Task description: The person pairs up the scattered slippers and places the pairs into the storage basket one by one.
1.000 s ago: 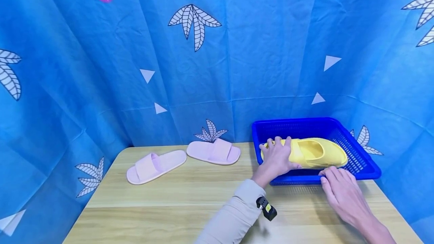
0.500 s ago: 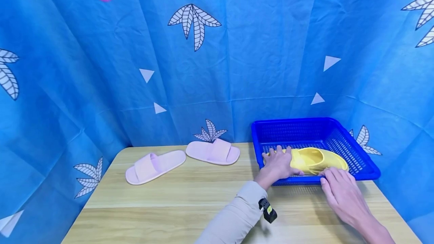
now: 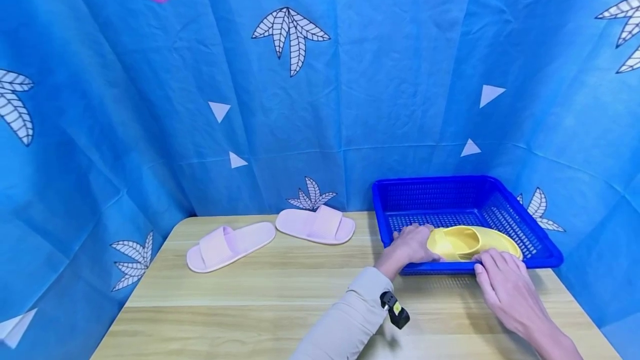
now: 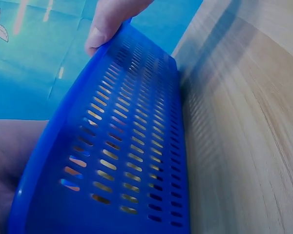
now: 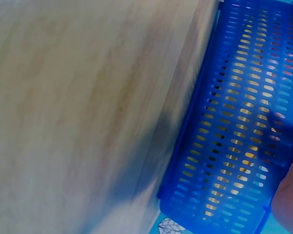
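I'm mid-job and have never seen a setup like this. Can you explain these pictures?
There's no machine: each grip is a person's bare hand. The wide view comes from a camera on the head. The smaller ones come from a camera on each wrist, showing the slotted side of the blue basket close up. That basket is on the wooden table, with a yellow clog inside; left of it lie two pink slides. The right grip holds the basket's near rim. The left grip is at the clog's left end, fingertips hidden.
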A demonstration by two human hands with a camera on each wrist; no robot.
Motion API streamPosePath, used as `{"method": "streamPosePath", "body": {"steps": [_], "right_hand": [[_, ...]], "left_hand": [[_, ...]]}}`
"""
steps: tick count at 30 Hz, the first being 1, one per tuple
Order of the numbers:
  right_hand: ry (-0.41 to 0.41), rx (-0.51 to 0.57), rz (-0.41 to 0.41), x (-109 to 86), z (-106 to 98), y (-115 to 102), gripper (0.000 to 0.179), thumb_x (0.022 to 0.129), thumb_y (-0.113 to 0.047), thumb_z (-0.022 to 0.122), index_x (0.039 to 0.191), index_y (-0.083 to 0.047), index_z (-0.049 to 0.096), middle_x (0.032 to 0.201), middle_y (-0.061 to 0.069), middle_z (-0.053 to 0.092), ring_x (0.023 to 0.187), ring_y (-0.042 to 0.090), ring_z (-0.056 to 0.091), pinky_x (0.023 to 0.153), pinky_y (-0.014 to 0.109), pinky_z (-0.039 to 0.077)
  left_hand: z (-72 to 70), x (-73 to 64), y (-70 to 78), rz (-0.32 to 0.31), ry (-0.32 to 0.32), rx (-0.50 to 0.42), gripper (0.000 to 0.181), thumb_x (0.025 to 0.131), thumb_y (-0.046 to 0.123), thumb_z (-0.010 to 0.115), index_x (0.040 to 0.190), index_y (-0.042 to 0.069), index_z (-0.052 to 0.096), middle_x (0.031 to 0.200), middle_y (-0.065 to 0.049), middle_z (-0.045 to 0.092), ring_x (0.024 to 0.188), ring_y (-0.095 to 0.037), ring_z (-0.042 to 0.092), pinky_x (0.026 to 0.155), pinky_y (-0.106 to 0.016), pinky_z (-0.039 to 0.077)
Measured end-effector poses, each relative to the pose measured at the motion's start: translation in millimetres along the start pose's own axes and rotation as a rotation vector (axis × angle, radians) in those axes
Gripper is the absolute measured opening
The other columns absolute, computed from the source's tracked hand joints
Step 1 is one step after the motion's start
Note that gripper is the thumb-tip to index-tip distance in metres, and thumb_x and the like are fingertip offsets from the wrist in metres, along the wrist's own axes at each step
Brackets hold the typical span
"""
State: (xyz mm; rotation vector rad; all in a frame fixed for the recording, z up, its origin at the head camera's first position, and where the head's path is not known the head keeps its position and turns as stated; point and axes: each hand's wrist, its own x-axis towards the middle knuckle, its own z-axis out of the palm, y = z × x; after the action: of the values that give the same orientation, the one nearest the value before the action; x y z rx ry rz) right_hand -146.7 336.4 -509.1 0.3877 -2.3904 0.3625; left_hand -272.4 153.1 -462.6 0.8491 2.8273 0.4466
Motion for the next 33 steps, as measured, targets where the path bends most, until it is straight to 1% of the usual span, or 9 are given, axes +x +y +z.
{"method": "streamPosePath", "body": {"steps": [3, 5, 11, 15, 18, 22, 27, 31, 33], "right_hand": [[-0.002, -0.001, 0.004, 0.2, 0.6, -0.6, 0.008, 0.095, -0.006, 0.055, 0.101, -0.008, 0.061, 0.095, 0.005, 0.058, 0.094, 0.031, 0.052, 0.088, 0.049, 0.033], [0.001, -0.001, 0.005, 0.0, 1.3, -1.9, 0.008, 0.095, -0.006, 0.055, 0.100, -0.008, 0.061, 0.095, 0.005, 0.058, 0.094, 0.032, 0.052, 0.087, 0.050, 0.033], [0.002, 0.001, 0.004, -2.0, 1.1, -3.5, 0.008, 0.096, -0.005, 0.056, 0.100, -0.008, 0.061, 0.095, 0.005, 0.059, 0.094, 0.031, 0.053, 0.088, 0.050, 0.033], [-0.006, 0.006, 0.010, -3.1, -0.5, -3.2, 0.008, 0.096, -0.005, 0.056, 0.101, -0.008, 0.062, 0.098, 0.007, 0.061, 0.097, 0.033, 0.054, 0.089, 0.050, 0.033], [-0.012, 0.009, 0.011, -3.2, -1.5, -2.5, 0.008, 0.096, -0.005, 0.057, 0.101, -0.008, 0.063, 0.099, 0.008, 0.062, 0.098, 0.033, 0.054, 0.090, 0.050, 0.033], [-0.013, 0.028, 0.017, -2.9, -1.6, -1.1, 0.009, 0.097, -0.004, 0.056, 0.102, -0.007, 0.063, 0.100, 0.009, 0.062, 0.099, 0.034, 0.054, 0.089, 0.050, 0.033], [-0.012, 0.043, 0.035, -1.1, -3.5, 0.2, 0.010, 0.098, -0.002, 0.056, 0.103, -0.006, 0.063, 0.100, 0.010, 0.062, 0.098, 0.035, 0.055, 0.085, 0.051, 0.034], [-0.009, 0.037, 0.029, -0.2, -5.3, -0.5, 0.009, 0.097, -0.001, 0.056, 0.101, -0.007, 0.062, 0.098, 0.009, 0.062, 0.096, 0.035, 0.054, 0.082, 0.050, 0.034], [0.000, 0.038, 0.022, -0.2, -4.4, -1.4, 0.010, 0.096, 0.000, 0.057, 0.101, -0.007, 0.062, 0.098, 0.009, 0.062, 0.094, 0.034, 0.054, 0.082, 0.048, 0.033]], "left_hand": [[-2.8, -1.2, -1.4, 0.041, 0.016, 0.019, 0.069, 0.081, 0.053, 0.084, 0.141, 0.030, 0.060, 0.125, 0.015, 0.066, 0.117, -0.007, 0.059, 0.095, -0.034, 0.049], [-6.0, -4.6, -2.4, 0.059, 0.021, 0.025, 0.070, 0.083, 0.053, 0.083, 0.144, 0.029, 0.058, 0.130, 0.016, 0.065, 0.121, -0.006, 0.058, 0.094, -0.028, 0.049], [-18.1, -18.6, -7.3, 0.129, 0.049, 0.021, 0.066, 0.089, 0.050, 0.077, 0.148, 0.027, 0.056, 0.141, 0.013, 0.059, 0.131, -0.006, 0.053, 0.102, -0.024, 0.045], [-25.4, -28.1, -13.0, 0.183, 0.080, -0.035, 0.056, 0.093, 0.047, 0.074, 0.144, 0.029, 0.060, 0.143, 0.015, 0.058, 0.119, -0.003, 0.057, 0.092, -0.022, 0.047], [-30.0, -34.6, -18.1, 0.206, 0.125, -0.058, 0.049, 0.095, 0.045, 0.072, 0.141, 0.030, 0.063, 0.141, 0.016, 0.059, 0.116, -0.002, 0.058, 0.088, -0.022, 0.047], [-33.2, -43.2, -26.9, 0.242, 0.187, -0.060, 0.043, 0.099, 0.042, 0.068, 0.138, 0.028, 0.065, 0.140, 0.014, 0.061, 0.129, -0.005, 0.055, 0.098, -0.024, 0.047], [-35.2, -53.6, -38.8, 0.327, 0.250, -0.103, 0.037, 0.101, 0.038, 0.065, 0.136, 0.024, 0.067, 0.139, 0.010, 0.062, 0.131, -0.005, 0.054, 0.105, -0.022, 0.042], [-36.4, -64.5, -46.7, 0.350, 0.287, -0.164, 0.034, 0.103, 0.034, 0.063, 0.134, 0.022, 0.067, 0.138, 0.010, 0.063, 0.132, -0.004, 0.053, 0.107, -0.022, 0.040], [-36.2, -71.3, -50.8, 0.345, 0.305, -0.181, 0.033, 0.104, 0.033, 0.063, 0.134, 0.022, 0.067, 0.137, 0.010, 0.063, 0.132, -0.005, 0.053, 0.109, -0.024, 0.040]]}}
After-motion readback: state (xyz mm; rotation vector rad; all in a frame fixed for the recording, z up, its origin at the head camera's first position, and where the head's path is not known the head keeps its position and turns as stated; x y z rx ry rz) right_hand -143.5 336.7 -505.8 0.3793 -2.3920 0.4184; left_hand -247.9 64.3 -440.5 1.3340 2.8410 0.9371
